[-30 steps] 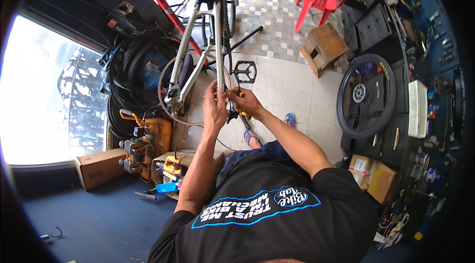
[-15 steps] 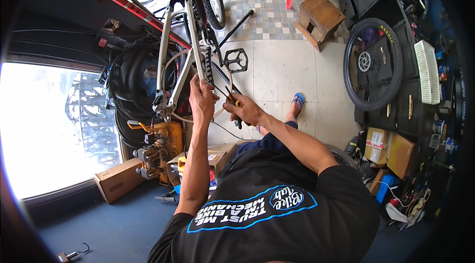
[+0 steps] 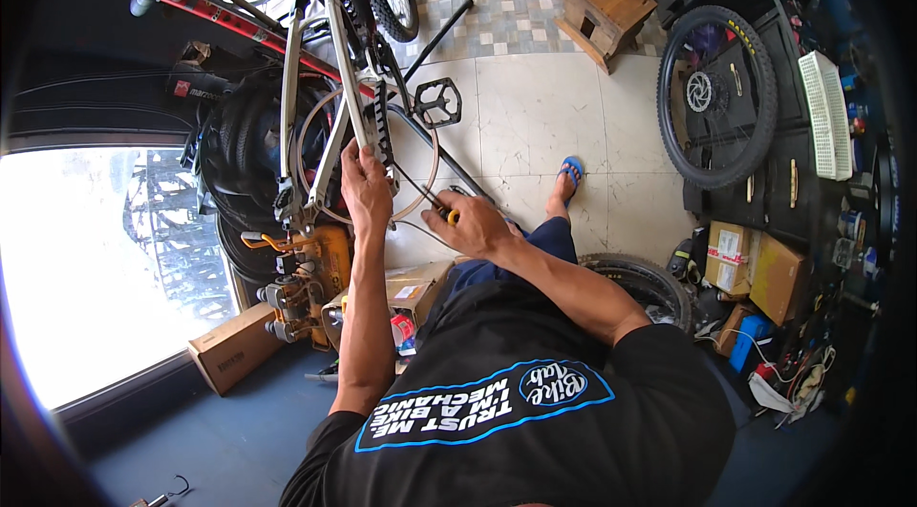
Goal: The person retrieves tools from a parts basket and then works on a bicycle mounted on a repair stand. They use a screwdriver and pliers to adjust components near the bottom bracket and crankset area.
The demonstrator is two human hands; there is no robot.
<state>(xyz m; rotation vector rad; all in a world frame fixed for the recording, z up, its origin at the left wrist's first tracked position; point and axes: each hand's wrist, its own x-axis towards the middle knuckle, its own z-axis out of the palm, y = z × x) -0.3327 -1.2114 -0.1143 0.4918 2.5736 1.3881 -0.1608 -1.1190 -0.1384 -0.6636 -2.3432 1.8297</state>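
A bicycle frame (image 3: 336, 39) with pale silver tubes stands before me, its rear end without a wheel. My left hand (image 3: 367, 190) is closed at the lower end of a silver stay, beside the chainring. From its fingers a thin black cable (image 3: 411, 180) runs across to my right hand (image 3: 475, 224). That hand is wrapped around pliers (image 3: 451, 217) with yellow-and-black handles; their jaws are mostly hidden now. A flat black pedal (image 3: 438, 103) sits just beyond both hands. Around the stays loops a pale, thin ring (image 3: 303, 146).
An orange machine (image 3: 325, 264) and cardboard box (image 3: 229, 347) stand at left, below piled black tires (image 3: 229, 139). A wheel with a disc rotor (image 3: 666, 116) leans against black drawers at right. A wooden stool (image 3: 607, 10) stands ahead; another tire (image 3: 640, 280) lies by my right side.
The view has shifted, moving the bicycle slightly left and up in it. My right hand has turned, palm further down, so less of the pliers shows. My left hand keeps its place on the stay.
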